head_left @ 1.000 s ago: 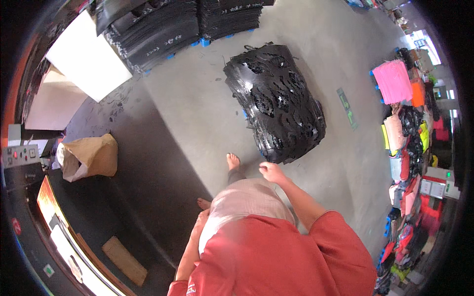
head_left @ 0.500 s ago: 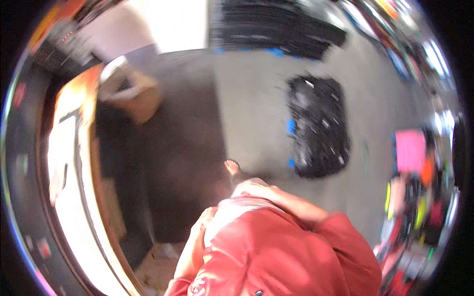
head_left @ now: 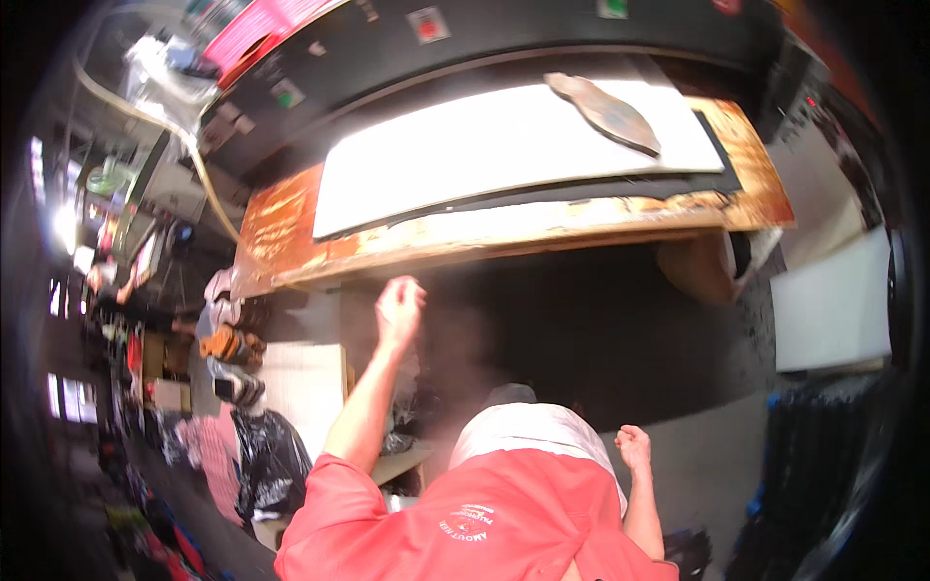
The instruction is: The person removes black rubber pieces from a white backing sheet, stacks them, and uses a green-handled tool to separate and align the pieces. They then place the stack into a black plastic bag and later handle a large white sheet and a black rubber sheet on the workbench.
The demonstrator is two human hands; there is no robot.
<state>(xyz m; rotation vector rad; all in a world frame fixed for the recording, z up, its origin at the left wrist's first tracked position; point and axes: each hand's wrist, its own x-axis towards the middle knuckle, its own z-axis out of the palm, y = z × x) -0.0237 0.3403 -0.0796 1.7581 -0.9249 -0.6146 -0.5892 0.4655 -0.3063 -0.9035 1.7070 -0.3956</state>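
My left hand (head_left: 400,308) is in the air just in front of the near edge of a wooden table (head_left: 274,228), fingers loosely curled, nothing seen in it. Down at my right side, my right hand (head_left: 635,446) has its fingers bent in, also with nothing visible. A large white board (head_left: 436,150) lies on the table over a dark sheet (head_left: 727,165). On the board's right part rests a flat brown paddle-shaped piece (head_left: 610,118), narrower at its far-left end. Both hands are apart from the table and these things.
A black wall (head_left: 523,29) rises behind the table. A yellowish hose (head_left: 208,179) hangs at its left. On the left are a pale panel (head_left: 305,387), a black plastic bag (head_left: 271,460) and a distant person (head_left: 121,295). Black wrapped bundles (head_left: 819,465) stand at right, below a white sheet (head_left: 833,310).
My view has swung left, so the table now lies ahead instead of at the left rim. My left hand has come forward off my body; my right has dropped to my side.
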